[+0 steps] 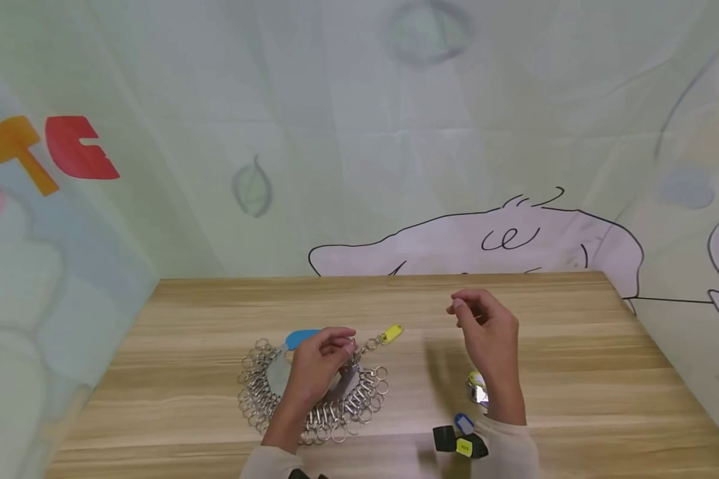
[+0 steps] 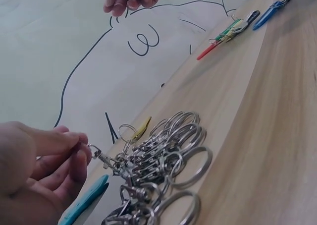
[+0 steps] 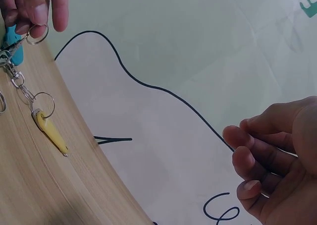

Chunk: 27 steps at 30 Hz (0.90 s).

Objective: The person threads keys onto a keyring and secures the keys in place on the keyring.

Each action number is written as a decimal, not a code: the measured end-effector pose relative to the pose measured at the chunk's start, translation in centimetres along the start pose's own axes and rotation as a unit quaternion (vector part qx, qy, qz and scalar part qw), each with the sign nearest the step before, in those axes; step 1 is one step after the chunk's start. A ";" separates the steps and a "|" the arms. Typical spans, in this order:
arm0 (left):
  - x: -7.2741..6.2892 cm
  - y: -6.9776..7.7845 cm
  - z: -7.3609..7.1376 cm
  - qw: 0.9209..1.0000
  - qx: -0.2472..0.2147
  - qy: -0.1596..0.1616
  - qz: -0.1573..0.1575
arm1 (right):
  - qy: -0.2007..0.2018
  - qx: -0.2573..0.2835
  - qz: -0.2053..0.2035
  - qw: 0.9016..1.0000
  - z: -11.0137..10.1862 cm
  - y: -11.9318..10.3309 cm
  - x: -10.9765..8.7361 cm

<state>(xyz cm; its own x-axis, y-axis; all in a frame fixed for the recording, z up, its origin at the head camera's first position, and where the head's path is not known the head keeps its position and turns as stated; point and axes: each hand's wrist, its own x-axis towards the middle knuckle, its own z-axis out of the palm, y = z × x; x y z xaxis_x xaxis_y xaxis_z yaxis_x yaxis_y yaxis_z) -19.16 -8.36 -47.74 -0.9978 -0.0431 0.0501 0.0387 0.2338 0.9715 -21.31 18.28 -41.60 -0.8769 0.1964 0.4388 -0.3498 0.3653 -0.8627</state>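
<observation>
My left hand (image 1: pixel 317 369) is over a round spread of silver swivel clasps with key rings (image 1: pixel 329 418). Between its thumb and fingertips it pinches a small metal key ring (image 2: pixel 93 149) joined to one clasp (image 2: pixel 105 159). A yellow key tag (image 3: pixel 52 133) hangs from a split ring at the far right of the spread. Partly behind the left hand lies a flat blue piece (image 1: pixel 298 338). My right hand (image 1: pixel 490 332) is raised above the table, its fingers loosely bent, and nothing shows between them in the right wrist view.
Under the right forearm lie several key tags, among them a yellow-green one (image 1: pixel 475 380) and a blue one (image 1: pixel 464 424). Nearer me are black pieces (image 1: pixel 445 438) with a yellow label (image 1: pixel 464 447). A printed cloth (image 1: pixel 347 166) hangs behind the wooden table (image 1: pixel 186 426).
</observation>
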 end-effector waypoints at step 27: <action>0.0 0.0 -0.4 0.999 0.023 -0.026 0.034 | -0.061 -0.034 0.017 0.997 0.9 -0.5 0.0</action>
<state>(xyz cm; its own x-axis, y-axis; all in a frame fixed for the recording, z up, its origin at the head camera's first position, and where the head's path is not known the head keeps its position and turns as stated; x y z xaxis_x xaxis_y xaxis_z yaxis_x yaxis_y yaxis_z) -19.15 -8.76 -47.62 -0.9945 0.0243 0.1018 0.1046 0.2786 0.9547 -21.44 17.31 -41.35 -0.9230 0.0980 0.3722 -0.3001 0.4224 -0.8553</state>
